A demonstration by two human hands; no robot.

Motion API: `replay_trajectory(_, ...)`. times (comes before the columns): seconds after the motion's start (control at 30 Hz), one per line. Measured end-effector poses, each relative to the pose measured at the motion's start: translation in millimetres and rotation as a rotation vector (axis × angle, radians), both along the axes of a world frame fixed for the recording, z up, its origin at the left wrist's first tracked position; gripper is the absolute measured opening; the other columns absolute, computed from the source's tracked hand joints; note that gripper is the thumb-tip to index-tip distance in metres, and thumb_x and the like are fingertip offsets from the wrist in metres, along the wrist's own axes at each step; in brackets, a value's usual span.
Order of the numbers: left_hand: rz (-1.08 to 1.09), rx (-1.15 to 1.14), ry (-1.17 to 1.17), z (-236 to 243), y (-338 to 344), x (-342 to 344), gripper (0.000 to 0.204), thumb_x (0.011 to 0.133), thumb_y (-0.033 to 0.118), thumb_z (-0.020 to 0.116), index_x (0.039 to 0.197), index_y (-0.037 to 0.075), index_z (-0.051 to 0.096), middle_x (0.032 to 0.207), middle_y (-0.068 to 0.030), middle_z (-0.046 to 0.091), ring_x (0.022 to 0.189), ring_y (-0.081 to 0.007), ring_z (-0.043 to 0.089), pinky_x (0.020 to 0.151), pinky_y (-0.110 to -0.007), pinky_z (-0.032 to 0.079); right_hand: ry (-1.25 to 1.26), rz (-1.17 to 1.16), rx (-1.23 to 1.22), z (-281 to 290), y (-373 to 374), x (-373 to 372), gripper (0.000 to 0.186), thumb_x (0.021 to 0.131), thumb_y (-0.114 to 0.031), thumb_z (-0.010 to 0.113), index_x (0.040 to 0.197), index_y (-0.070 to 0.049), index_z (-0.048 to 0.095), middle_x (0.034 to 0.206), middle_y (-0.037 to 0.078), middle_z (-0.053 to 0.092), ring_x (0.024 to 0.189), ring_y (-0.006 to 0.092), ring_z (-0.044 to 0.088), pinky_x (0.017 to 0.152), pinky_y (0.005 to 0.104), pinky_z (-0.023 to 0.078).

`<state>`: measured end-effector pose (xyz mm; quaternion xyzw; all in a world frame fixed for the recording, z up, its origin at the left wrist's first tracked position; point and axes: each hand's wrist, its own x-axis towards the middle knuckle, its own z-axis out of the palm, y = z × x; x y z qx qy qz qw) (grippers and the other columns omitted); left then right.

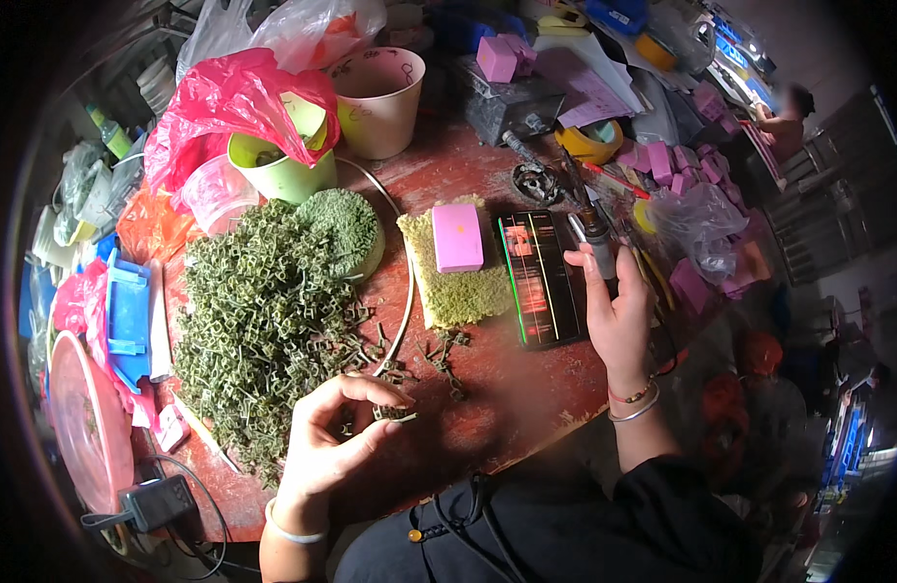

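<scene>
My left hand (337, 437) is closed in a pinch on a small dark green bent piece (394, 414), low over the table's near edge. Beside it spreads a large heap of similar green pieces (264, 321), with several strays to its right. My right hand (616, 316) is closed around the lower part of a grey, rod-shaped hand tool (596, 233); its exact kind is unclear. Left of that hand lies a phone (541, 282) with a lit screen. A pink block (457, 238) rests on a yellow-green sponge-like pad (468, 294) between the heap and the phone.
A round green textured pad (337, 233), a green cup (283, 175) and a white bucket (376, 107) stand behind the heap. A white cord (410, 282) curves across the red table (487, 408). Yellow tape (589, 146) and pink blocks (662, 160) crowd the far right. Another person (787, 121) sits beyond.
</scene>
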<state>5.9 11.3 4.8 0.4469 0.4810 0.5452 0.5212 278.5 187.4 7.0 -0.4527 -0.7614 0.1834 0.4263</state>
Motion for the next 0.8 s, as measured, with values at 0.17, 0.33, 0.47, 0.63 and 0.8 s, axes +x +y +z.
replay_trajectory(0.17, 0.003, -0.044, 0.009, -2, -1, -1, 0.018, 0.083, -0.003, 0.071, 0.099, 0.000, 0.066, 0.101, -0.0112, 0.071, 0.097, -0.0178, 0.066, 0.089, -0.030, 0.050, -0.002, -0.012, 0.074, -5, -6, 8, 0.010, 0.098, -0.006, 0.058, 0.105, 0.000, 0.062, 0.097, 0.012, 0.074, 0.080, 0.0245, 0.072, 0.069, 0.0331, 0.052)
replay_trajectory(0.33, -0.007, -0.017, -0.007, -3, 0, 0, 0.018, 0.082, -0.003, 0.072, 0.099, 0.000, 0.066, 0.101, -0.0112, 0.071, 0.098, -0.0178, 0.066, 0.089, -0.030, 0.050, 0.007, -0.028, -0.018, -6, -20, 12, 0.009, 0.097, -0.007, 0.060, 0.103, 0.000, 0.062, 0.094, 0.011, 0.075, 0.083, 0.0244, 0.072, 0.071, 0.0326, 0.052)
replay_trajectory(0.47, -0.004, -0.025, -0.017, -2, 0, 0, 0.018, 0.083, -0.003, 0.072, 0.099, 0.000, 0.066, 0.101, -0.0114, 0.071, 0.098, -0.0186, 0.066, 0.090, -0.032, 0.050, 0.018, -0.043, -0.039, -7, -21, 10, 0.009, 0.097, -0.007, 0.061, 0.102, 0.000, 0.062, 0.093, 0.010, 0.075, 0.085, 0.0245, 0.073, 0.072, 0.0335, 0.053)
replay_trajectory(0.63, 0.003, -0.027, -0.028, -3, 0, 1, 0.018, 0.083, -0.004, 0.072, 0.099, 0.000, 0.066, 0.101, -0.0116, 0.071, 0.099, -0.0192, 0.067, 0.091, -0.032, 0.050, -0.015, -0.038, -0.026, -10, -17, 6, 0.011, 0.098, -0.009, 0.060, 0.102, 0.000, 0.062, 0.095, 0.012, 0.075, 0.085, 0.0280, 0.072, 0.071, 0.0352, 0.053)
replay_trajectory(0.8, -0.006, -0.033, -0.031, -3, -2, -1, 0.018, 0.083, -0.005, 0.071, 0.100, 0.000, 0.066, 0.102, -0.0119, 0.071, 0.100, -0.0195, 0.067, 0.093, -0.033, 0.050, -0.097, -0.012, -0.107, -18, -11, 2, 0.017, 0.100, -0.012, 0.058, 0.109, 0.003, 0.063, 0.099, 0.013, 0.075, 0.089, 0.0244, 0.072, 0.079, 0.0334, 0.053)
